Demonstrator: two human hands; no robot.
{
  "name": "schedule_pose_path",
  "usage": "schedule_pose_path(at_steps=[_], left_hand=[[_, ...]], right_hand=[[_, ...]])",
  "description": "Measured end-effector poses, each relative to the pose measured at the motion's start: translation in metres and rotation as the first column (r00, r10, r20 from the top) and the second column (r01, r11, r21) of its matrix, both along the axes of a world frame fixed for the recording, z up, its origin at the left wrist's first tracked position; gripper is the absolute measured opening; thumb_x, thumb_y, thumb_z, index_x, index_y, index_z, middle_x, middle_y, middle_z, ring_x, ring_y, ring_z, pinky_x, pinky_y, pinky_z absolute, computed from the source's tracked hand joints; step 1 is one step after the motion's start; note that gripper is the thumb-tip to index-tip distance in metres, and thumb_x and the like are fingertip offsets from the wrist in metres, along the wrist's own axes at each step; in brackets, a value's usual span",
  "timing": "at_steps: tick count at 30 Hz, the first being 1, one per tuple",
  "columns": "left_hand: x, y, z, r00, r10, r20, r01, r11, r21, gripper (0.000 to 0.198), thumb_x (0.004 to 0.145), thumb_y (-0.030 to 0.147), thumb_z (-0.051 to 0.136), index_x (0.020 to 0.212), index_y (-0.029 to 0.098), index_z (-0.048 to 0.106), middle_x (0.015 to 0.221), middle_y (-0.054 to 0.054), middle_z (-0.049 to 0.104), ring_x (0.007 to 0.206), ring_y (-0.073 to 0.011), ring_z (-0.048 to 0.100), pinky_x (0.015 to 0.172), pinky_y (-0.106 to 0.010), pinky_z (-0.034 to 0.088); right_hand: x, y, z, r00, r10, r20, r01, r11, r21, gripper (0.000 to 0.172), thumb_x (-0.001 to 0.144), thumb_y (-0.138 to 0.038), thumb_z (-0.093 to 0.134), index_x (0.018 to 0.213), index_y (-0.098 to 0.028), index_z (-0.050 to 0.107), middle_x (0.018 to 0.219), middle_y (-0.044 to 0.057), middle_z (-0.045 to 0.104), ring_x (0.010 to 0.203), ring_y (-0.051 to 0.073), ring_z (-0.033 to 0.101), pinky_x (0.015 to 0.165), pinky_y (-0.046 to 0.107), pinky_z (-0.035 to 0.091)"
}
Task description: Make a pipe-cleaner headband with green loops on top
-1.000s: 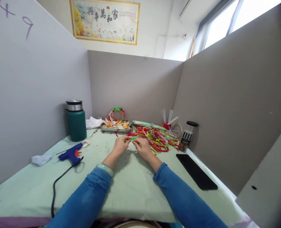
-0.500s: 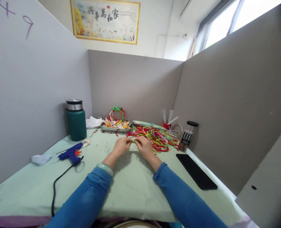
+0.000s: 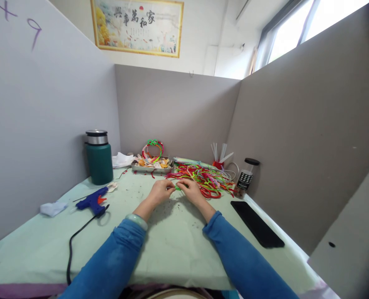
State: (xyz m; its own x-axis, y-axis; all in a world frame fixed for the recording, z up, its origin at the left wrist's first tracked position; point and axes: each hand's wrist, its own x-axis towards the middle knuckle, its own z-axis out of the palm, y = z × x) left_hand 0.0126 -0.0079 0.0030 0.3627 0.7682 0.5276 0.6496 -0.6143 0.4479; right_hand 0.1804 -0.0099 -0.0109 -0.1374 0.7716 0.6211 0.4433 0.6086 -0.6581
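Both hands meet above the middle of the table, fingertips pinched round a small green pipe cleaner piece [image 3: 178,187]. My left hand [image 3: 160,192] grips its left end, closed at thumb and forefinger. From the other side my right hand [image 3: 190,192] pinches it, also closed. Most of the green piece is covered by the fingers, so its full shape is hidden. Just beyond my right hand lies a tangled heap of red, green and pink pipe cleaners [image 3: 211,178].
A metal tray [image 3: 151,169] of petal-like pieces with a coloured ring stands at the back. On the left are a green bottle [image 3: 99,164], a blue glue gun [image 3: 92,202] and a white cloth [image 3: 53,208]. A jar [image 3: 245,180] and black phone-like slab [image 3: 257,224] lie right.
More of the green piece shows between my fingertips. My right hand has shifted slightly to the right, while my left stays nearly in place.
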Motion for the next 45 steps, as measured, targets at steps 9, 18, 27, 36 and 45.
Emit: schedule_pose_path(at_steps=[9,18,27,36,45], left_hand=[[0.0,0.0,0.001,0.992,-0.052,0.113,0.052,0.999,0.005,0.024,0.073,0.019,0.06,0.095,0.02,0.07,0.072,0.0,0.066,0.06,-0.0087,0.052,0.063,-0.019,0.04],[0.0,0.0,0.004,0.992,-0.049,0.117,0.043,0.997,0.06,0.021,0.079,0.017,0.055,0.092,0.018,0.072,0.073,-0.003,0.064,0.063,-0.0092,0.053,0.061,-0.019,0.039],[-0.002,0.002,0.006,0.974,0.056,0.22,-0.07,0.996,0.058,0.015,0.079,0.022,0.057,0.085,0.018,0.071,0.08,-0.004,0.067,0.073,-0.0119,0.058,0.066,-0.021,0.042],[0.0,-0.002,0.009,0.986,0.064,0.155,-0.069,0.997,0.024,0.013,0.077,0.02,0.058,0.081,0.017,0.07,0.081,-0.004,0.069,0.074,-0.0128,0.059,0.07,-0.022,0.042],[-0.001,-0.001,0.008,0.991,0.06,0.124,-0.064,0.998,0.023,0.014,0.078,0.02,0.056,0.081,0.017,0.068,0.082,-0.004,0.068,0.075,-0.0139,0.058,0.071,-0.024,0.042]], right_hand=[[0.005,0.01,-0.006,0.987,0.002,-0.161,-0.007,1.0,-0.03,0.018,0.074,-0.034,0.059,0.075,-0.016,0.064,0.066,0.001,0.062,0.059,0.013,0.053,0.056,0.024,0.043],[0.009,0.014,-0.01,0.996,-0.093,0.005,0.091,0.987,0.136,0.011,0.077,-0.025,0.059,0.078,-0.019,0.068,0.087,0.005,0.062,0.085,0.017,0.056,0.077,0.03,0.043],[-0.002,-0.003,-0.004,0.975,-0.157,0.157,0.108,0.954,0.279,0.01,0.079,-0.021,0.059,0.083,-0.022,0.067,0.098,0.005,0.057,0.093,0.018,0.052,0.082,0.032,0.041],[0.004,-0.002,-0.003,0.95,-0.289,0.116,0.251,0.932,0.262,0.017,0.081,-0.021,0.054,0.095,-0.021,0.063,0.095,0.007,0.059,0.089,0.02,0.053,0.079,0.033,0.042],[0.005,-0.007,0.008,0.955,-0.295,-0.021,0.287,0.908,0.307,0.021,0.087,-0.03,0.046,0.094,-0.019,0.062,0.092,0.007,0.062,0.087,0.019,0.056,0.078,0.031,0.043]])
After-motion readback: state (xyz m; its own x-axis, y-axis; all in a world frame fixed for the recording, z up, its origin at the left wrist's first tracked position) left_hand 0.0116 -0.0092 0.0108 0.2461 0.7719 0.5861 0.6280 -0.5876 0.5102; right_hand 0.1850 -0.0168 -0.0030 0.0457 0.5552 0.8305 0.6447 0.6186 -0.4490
